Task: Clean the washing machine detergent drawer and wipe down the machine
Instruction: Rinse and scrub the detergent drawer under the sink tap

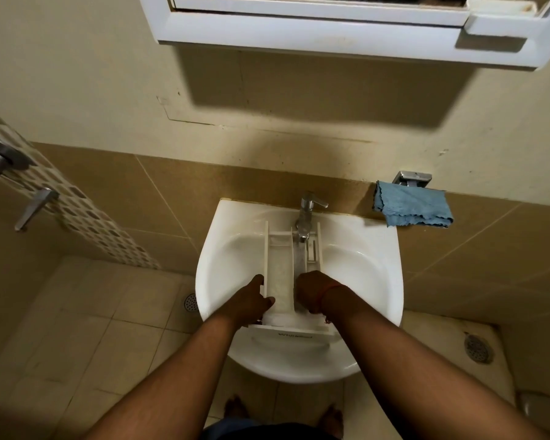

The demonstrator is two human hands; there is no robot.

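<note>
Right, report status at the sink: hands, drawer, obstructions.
Left hand grips drawer side; right hand inside it. Drawer in sink, tap running. Nothing blocking.

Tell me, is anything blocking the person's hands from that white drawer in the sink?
Nothing visible does. The left hand already grips the left wall of the detergent drawer, and the right hand is down in its right compartment, under water running from the tap. The blue cloth hangs off to the side.

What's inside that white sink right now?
A white detergent drawer lies across the sink under the running tap. The left hand grips its left side; the right hand reaches into a compartment. The sink's drain is covered by the drawer.
</note>
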